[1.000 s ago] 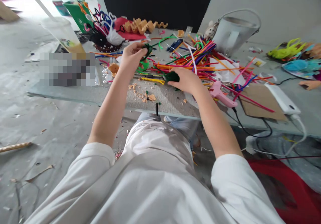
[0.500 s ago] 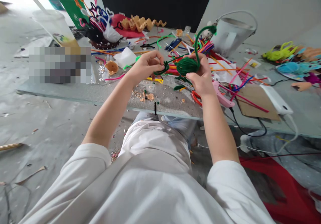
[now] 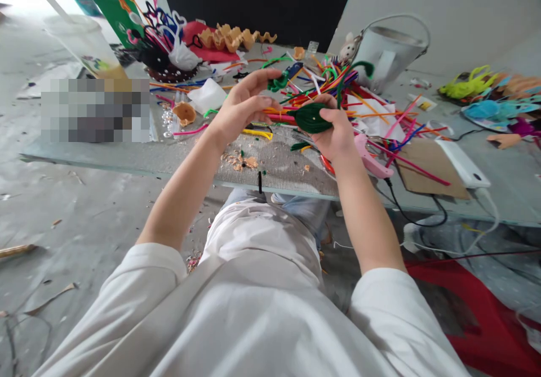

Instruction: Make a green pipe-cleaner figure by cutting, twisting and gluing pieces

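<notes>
Thumb and index spread wide on the left hand (image 3: 243, 109), a green curl (image 3: 278, 81) at the fingertip, hold unclear. The right hand (image 3: 336, 134) clamps the green coil (image 3: 311, 118) above the table (image 3: 283, 165), glue gun (image 3: 372, 158) beside that wrist, bucket (image 3: 391, 56) beyond.

No legible wording on the table or around it

Marks that could be print show in several spots, but none can be read as letters or numbers. The green bin (image 3: 109, 17) at the upper left bears a small pale mark, too blurred to identify as a sign. The teal container (image 3: 85, 2) beside it has light, letter-like smears near its top. On the clear cup (image 3: 82, 41), a patch of green, yellow and dark colour may be a printed design; I cannot tell. The small white-and-yellow packet (image 3: 423, 103) at the right carries marks too small to read
</notes>
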`<move>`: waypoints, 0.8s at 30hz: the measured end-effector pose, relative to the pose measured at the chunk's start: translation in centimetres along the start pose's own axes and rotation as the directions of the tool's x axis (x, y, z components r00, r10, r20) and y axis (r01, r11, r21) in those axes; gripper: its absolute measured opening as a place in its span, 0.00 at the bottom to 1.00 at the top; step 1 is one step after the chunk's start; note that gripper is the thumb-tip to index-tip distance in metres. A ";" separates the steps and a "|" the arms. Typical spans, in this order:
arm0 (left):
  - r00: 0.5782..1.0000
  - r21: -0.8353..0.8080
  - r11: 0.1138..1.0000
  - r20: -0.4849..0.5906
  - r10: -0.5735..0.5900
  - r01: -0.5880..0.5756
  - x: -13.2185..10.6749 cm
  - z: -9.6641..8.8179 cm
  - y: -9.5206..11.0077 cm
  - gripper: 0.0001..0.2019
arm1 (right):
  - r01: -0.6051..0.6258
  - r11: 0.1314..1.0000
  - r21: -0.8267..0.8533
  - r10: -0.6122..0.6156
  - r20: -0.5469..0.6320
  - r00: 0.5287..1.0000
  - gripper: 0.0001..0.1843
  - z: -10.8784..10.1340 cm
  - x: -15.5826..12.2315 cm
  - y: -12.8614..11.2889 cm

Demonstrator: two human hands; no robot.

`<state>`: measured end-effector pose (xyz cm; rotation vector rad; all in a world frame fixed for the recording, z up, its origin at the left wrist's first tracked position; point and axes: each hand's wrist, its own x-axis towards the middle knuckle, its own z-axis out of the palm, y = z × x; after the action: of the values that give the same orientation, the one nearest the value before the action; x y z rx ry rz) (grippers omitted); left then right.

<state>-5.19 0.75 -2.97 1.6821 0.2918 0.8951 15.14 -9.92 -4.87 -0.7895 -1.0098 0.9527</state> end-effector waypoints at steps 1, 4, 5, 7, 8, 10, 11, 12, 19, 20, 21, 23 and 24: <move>0.998 0.013 0.999 -0.041 0.047 -0.047 0.1 0.1 -0.1 0.21 | -0.010 1.000 0.006 0.010 -0.022 1.000 0.17 0.0 0.1 0.3; 0.972 0.104 0.982 -0.161 0.170 -0.155 0.5 0.5 -0.7 0.25 | -0.031 0.999 -0.031 0.029 -0.056 0.998 0.22 0.0 0.3 0.9; 0.961 0.136 0.976 -0.195 0.197 -0.173 0.7 0.5 -0.9 0.24 | -0.036 0.998 -0.061 0.033 -0.052 0.998 0.24 0.1 0.3 1.1; 0.941 0.179 0.967 -0.255 0.221 -0.178 0.9 0.5 -1.4 0.21 | -0.037 0.990 -0.135 0.034 -0.026 0.999 0.27 0.1 0.1 1.2; 0.936 0.188 0.967 -0.275 0.218 -0.170 1.0 0.4 -1.6 0.19 | -0.032 0.985 -0.170 0.031 -0.011 0.999 0.29 0.1 0.0 1.2; 0.934 0.191 0.970 -0.292 0.205 -0.153 1.1 0.3 -2.0 0.19 | -0.015 0.975 -0.220 0.019 0.017 1.000 0.31 0.2 -0.2 1.1; 0.936 0.191 0.969 -0.286 0.206 -0.155 1.2 0.2 -2.1 0.19 | -0.007 0.972 -0.236 0.015 0.030 0.999 0.32 0.3 -0.3 1.0; 0.937 0.192 0.967 -0.274 0.216 -0.166 1.2 0.1 -2.3 0.20 | -0.004 0.969 -0.247 0.015 0.043 0.999 0.32 0.3 -0.4 0.9; 0.931 0.212 0.943 -0.207 0.301 -0.258 1.2 0.1 -2.0 0.26 | -0.082 0.977 -0.198 0.084 -0.003 0.996 0.26 0.0 -0.1 0.9; 0.926 0.215 0.940 -0.212 0.311 -0.267 1.1 0.1 -1.8 0.24 | -0.088 0.976 -0.199 0.083 -0.037 0.996 0.26 -0.1 0.0 1.1; 0.923 0.214 0.939 -0.220 0.314 -0.269 1.0 0.2 -1.7 0.23 | -0.091 0.975 -0.201 0.080 -0.063 0.995 0.27 -0.2 0.1 1.3; 0.930 0.189 0.953 -0.239 0.277 -0.236 0.8 0.4 -1.4 0.19 | -0.092 0.977 -0.191 0.079 -0.073 0.994 0.29 -0.4 0.2 1.7; 0.940 0.166 0.966 -0.244 0.237 -0.201 0.7 0.6 -1.3 0.18 | -0.088 0.980 -0.180 0.078 -0.062 0.995 0.31 -0.5 0.2 1.8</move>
<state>-3.95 1.15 -3.90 1.7473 0.3558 1.2956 15.14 -9.08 -6.55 -1.0121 -1.0332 0.9129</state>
